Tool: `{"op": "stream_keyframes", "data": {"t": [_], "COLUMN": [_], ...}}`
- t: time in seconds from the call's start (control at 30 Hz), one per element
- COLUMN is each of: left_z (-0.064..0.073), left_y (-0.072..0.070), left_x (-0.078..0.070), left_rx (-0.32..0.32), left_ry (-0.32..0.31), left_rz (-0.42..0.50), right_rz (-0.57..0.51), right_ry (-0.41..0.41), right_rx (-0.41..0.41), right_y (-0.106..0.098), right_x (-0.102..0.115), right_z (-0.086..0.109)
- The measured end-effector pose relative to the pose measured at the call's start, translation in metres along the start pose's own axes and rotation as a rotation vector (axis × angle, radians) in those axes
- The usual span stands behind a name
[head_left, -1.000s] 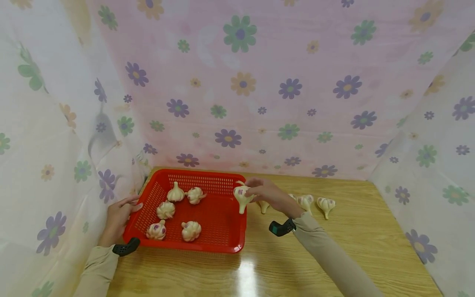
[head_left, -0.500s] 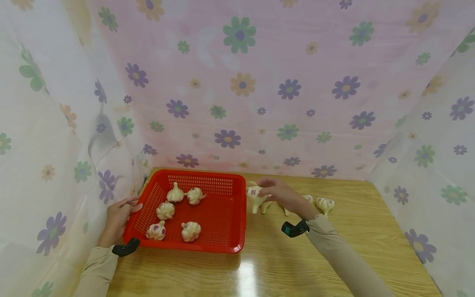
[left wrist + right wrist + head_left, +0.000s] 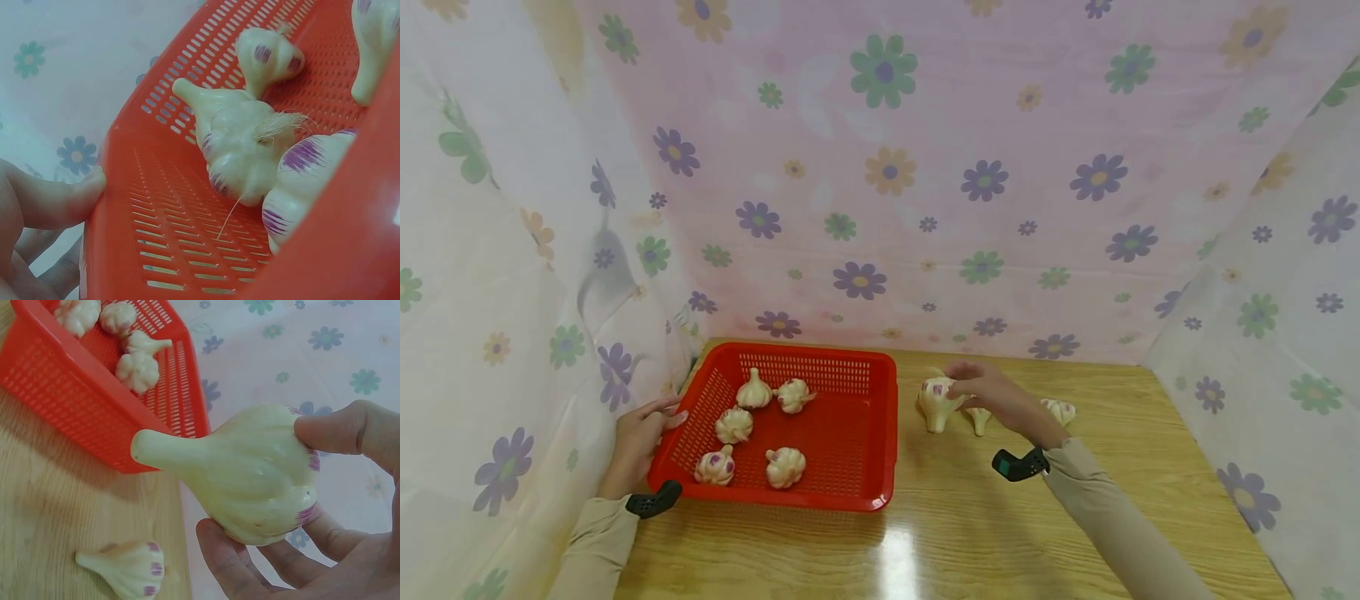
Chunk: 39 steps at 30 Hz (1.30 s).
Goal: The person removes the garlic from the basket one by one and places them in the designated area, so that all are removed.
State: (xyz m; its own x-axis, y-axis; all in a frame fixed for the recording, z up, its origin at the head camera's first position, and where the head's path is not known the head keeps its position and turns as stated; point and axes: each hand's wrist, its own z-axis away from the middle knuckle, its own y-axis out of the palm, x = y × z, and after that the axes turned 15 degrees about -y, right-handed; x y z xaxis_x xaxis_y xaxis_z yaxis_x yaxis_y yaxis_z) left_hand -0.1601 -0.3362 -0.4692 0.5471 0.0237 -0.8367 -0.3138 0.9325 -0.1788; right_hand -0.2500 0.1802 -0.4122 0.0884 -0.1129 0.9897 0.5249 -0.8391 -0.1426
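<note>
My right hand [image 3: 1000, 398] pinches a garlic bulb [image 3: 937, 406] between thumb and fingers, to the right of the red basket [image 3: 886, 450]. In the right wrist view the held garlic bulb [image 3: 256, 475] points its stem to the left, away from the palm. My left hand [image 3: 638, 437] grips the basket's left side. The left wrist view has its thumb [image 3: 75, 197] on the rim and the other fingers outside the wall. Several garlic bulbs [image 3: 733, 425] lie spread inside the basket, mostly in its left half.
Close to my right hand, a garlic bulb [image 3: 979, 419] lies on the wooden table [image 3: 1000, 533]. Another garlic bulb [image 3: 1059, 410] lies farther right, partly behind the wrist. Flowered cloth [image 3: 887, 233] hangs behind the table and at both sides.
My right hand has carried the garlic bulb rightward, from the basket's right rim to over the table. It now covers part of the bulbs there. The left hand and basket stay put.
</note>
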Motion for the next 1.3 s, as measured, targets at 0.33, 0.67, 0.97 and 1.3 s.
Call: {"op": "stream_keyframes", "data": {"t": [0.33, 0.67, 0.97, 1.3], "left_z": [0.000, 0.000, 0.001, 0.001], "left_y": [-0.001, -0.002, 0.001, 0.001], "left_x": [0.000, 0.000, -0.001, -0.001], "left_rx": [0.004, -0.012, -0.011, -0.008], "left_ry": [-0.012, -0.001, -0.011, -0.012], "left_rz": [-0.005, -0.013, -0.019, -0.021], "right_rz": [0.043, 0.071, 0.061, 0.104], "right_ry": [0.011, 0.011, 0.026, 0.017], "right_rx": [0.017, 0.000, 0.004, 0.013], "right_y": [-0.017, -0.034, -0.049, -0.065], "right_x": [0.000, -0.003, -0.004, -0.003], "right_z": [0.014, 0.024, 0.032, 0.043]}}
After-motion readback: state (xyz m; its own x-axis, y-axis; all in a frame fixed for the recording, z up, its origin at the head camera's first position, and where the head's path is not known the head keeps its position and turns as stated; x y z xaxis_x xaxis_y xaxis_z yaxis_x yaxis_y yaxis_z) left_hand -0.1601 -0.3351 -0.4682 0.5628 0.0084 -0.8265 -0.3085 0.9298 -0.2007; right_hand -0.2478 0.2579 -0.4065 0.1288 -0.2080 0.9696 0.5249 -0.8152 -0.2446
